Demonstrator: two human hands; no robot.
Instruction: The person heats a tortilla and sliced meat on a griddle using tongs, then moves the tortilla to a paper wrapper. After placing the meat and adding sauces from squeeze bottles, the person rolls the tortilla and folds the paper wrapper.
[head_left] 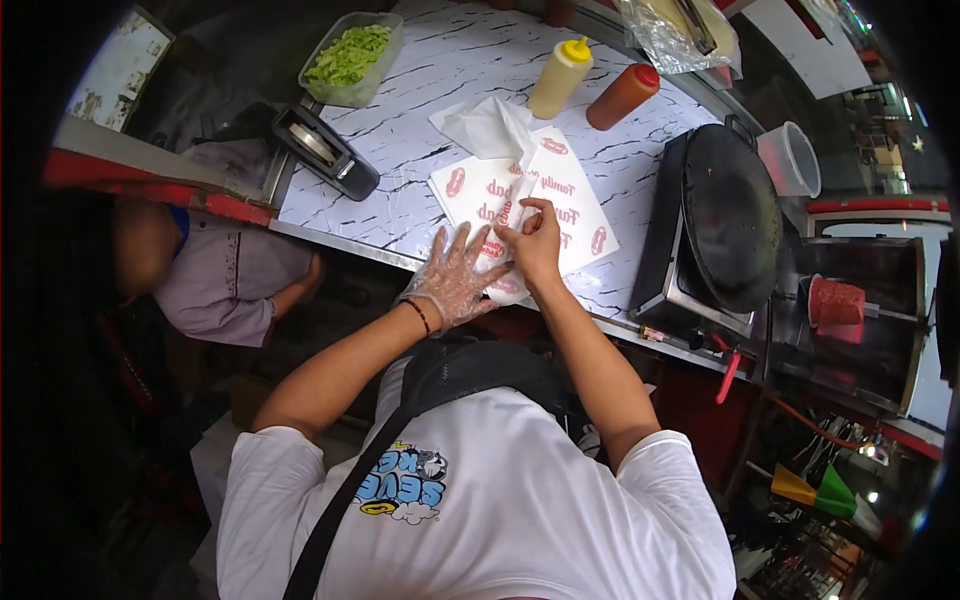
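White wrapping paper [580,205] with red print lies in a stack on the marbled table in front of me. Its top sheet is folded over into a narrow roll; whatever may be inside is hidden. My left hand [452,277], in a clear plastic glove, presses on the near left part of the sheet with its fingers spread. The bare right hand [535,245] is closed at the roll's right side, thumb and forefinger pinching the paper. Just beyond the roll, a crumpled white sheet [485,125] rests on the stack's far edge.
A tape dispenser [328,155] and a tub of shredded lettuce [350,60] stand at left. Behind the paper are a yellow-capped sauce bottle [561,80] and a red one [623,98]. A black griddle [730,220] sits at right. Another person [220,255] is at far left.
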